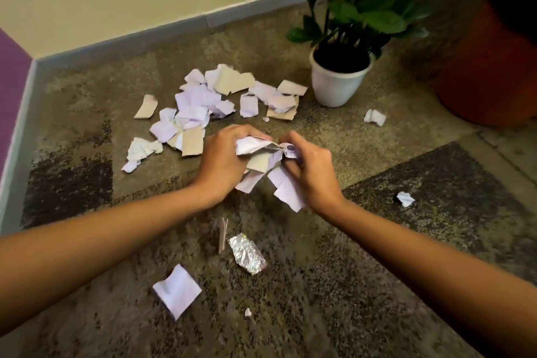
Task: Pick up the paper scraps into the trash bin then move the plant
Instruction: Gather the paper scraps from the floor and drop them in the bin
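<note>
A bunch of white and tan paper scraps (pixel 263 163) is held above the carpet between both hands. My left hand (pixel 223 160) grips it from the left with curled fingers, and my right hand (pixel 311 171) grips it from the right. Behind them a pile of torn paper scraps (pixel 220 102) lies spread on the carpet. A green plant in a white pot (pixel 337 81) stands just right of that pile. Loose scraps lie at the right (pixel 374 117), at the far right (pixel 405 198) and near me (pixel 177 289).
A crumpled foil wrapper (pixel 247 253) lies on the carpet below my hands. A large orange-brown container (pixel 488 75) stands at the right edge, partly cut off. The wall and grey skirting (pixel 145 35) run along the back, with a purple wall (pixel 11 90) at left.
</note>
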Action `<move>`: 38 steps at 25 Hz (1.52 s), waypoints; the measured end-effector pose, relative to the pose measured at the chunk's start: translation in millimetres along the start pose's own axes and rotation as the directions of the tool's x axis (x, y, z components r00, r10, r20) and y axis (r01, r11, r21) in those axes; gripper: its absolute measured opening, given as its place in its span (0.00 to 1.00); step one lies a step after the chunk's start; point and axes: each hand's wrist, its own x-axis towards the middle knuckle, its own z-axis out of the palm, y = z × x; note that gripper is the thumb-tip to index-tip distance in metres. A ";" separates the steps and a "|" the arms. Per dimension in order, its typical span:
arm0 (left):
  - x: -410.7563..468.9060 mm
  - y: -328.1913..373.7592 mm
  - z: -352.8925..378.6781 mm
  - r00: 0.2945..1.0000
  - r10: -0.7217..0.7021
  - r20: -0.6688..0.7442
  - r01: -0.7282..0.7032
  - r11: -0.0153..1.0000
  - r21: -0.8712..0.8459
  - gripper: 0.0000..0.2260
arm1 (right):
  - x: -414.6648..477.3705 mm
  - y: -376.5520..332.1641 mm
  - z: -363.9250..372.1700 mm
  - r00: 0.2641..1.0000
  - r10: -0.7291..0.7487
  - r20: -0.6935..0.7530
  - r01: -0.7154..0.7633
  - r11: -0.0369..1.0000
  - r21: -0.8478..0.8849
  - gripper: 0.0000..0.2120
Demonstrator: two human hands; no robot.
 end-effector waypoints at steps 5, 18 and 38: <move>62.7 92.4 21.4 0.985 0.166 -0.047 -0.170 0.982 -0.088 0.09 | 53.3 -5.5 -108.3 0.988 -0.076 -0.133 0.059 0.990 -0.127 0.06; 189.9 367.3 120.3 0.979 0.190 -0.069 -0.194 0.787 -0.586 0.06 | 140.3 6.5 -381.5 0.780 -0.040 -0.625 -0.132 0.965 -0.227 0.04; 225.3 372.1 211.5 0.869 0.353 0.347 -0.237 0.912 -0.335 0.30 | 186.2 96.1 -416.6 0.629 0.519 -0.578 -0.686 0.720 -0.100 0.21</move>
